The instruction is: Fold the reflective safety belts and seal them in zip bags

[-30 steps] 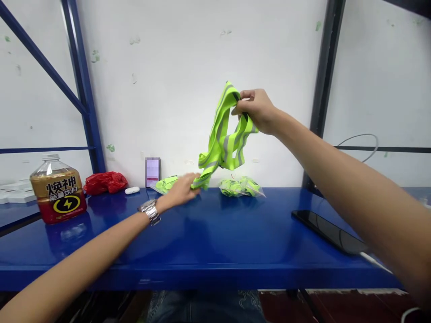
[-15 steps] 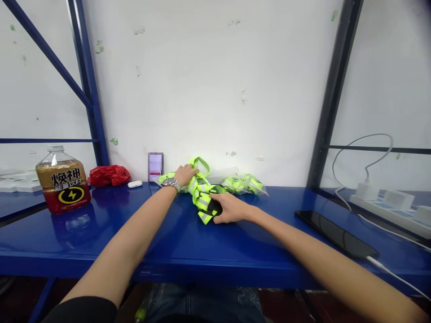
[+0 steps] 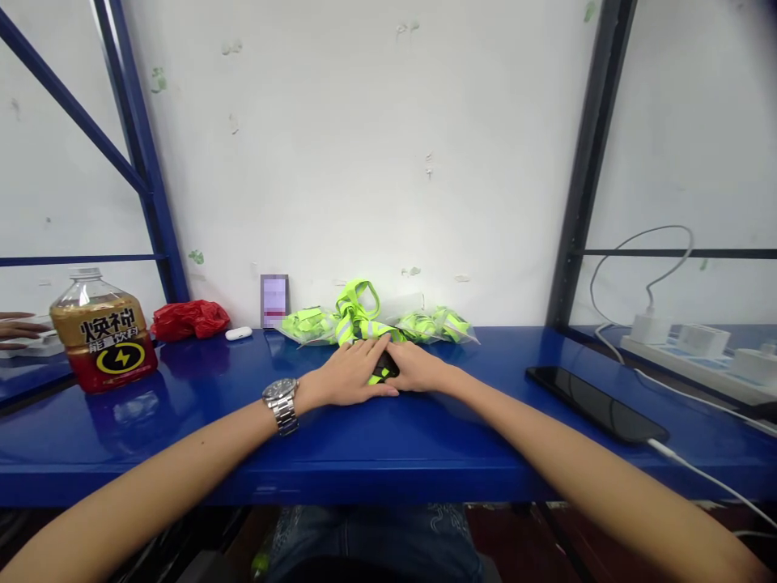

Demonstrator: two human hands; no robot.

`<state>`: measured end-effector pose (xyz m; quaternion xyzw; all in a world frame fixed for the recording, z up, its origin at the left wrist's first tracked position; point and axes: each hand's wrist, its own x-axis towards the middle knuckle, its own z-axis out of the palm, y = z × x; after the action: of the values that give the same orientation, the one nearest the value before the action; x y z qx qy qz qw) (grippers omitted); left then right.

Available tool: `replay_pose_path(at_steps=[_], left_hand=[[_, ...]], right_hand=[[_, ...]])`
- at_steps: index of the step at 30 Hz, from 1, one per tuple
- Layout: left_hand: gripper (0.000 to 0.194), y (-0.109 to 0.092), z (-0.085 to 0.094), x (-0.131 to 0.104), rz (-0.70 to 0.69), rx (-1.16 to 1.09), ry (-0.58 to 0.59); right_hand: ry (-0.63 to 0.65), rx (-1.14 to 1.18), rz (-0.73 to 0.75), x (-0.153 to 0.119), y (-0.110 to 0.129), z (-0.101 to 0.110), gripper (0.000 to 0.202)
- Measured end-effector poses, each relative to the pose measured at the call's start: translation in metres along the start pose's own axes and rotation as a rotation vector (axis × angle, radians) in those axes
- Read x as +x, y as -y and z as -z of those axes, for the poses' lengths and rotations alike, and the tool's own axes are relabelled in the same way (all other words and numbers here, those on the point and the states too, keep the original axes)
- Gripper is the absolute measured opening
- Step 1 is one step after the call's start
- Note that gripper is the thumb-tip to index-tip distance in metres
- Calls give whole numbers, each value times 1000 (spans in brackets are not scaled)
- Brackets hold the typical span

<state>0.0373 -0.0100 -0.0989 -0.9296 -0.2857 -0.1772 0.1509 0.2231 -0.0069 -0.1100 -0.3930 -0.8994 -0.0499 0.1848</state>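
Observation:
A neon-yellow reflective strap [image 3: 348,308] with grey stripes and black parts lies bunched on the blue table, a loop of it standing up at the back. My right hand [image 3: 418,366] is closed round the near end, where a black part shows between the hands. From the left, my left hand [image 3: 349,372], with a steel watch at the wrist, lies over the same end, fingers and thumb on either side of it. The two hands touch, and their fingertips are partly hidden. Just behind are clear bags of similar straps [image 3: 307,323], [image 3: 452,323].
On the left stand a drink bottle [image 3: 104,332], a red plastic bag [image 3: 189,319], a white case [image 3: 239,334] and an upright phone [image 3: 275,301]. A black phone [image 3: 595,403] on a cable and a power strip [image 3: 692,360] are at right. Another person's hand [image 3: 21,325] shows far left.
My left hand has come back from the strap's far part to the near end, beside my right hand. The view has shifted slightly. Another person's hand has appeared at far left.

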Motion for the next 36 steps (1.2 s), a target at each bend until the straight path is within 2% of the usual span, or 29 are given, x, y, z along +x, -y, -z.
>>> replay_pose_path(at_steps=[2,4,7,13,21,27,33,36], left_hand=[[80,6,-13,-9,50,-106,31],[74,13,-17,-11,65,-185,40],[69,17,-15,-7,79,-278,23],[63,11,-13,-2,32,-346,-26],[64,0,-11,-4,62,-310,-87],[62,-3,-8,-6,36,-241,-107],[60,-2,-11,-9,5,-145,-142],[59,-3,-11,-9,-6,-77,-142]], right_hand=[[42,2,-6,-2,1,6,37],[55,17,3,-5,2,13,37],[41,46,24,-9,2,19,37],[26,98,71,-14,-3,24,37],[-49,184,162,-17,-6,29,46],[-4,278,112,-17,-7,31,39],[-56,62,84,-15,1,34,23],[-46,-15,86,-14,4,34,24]])
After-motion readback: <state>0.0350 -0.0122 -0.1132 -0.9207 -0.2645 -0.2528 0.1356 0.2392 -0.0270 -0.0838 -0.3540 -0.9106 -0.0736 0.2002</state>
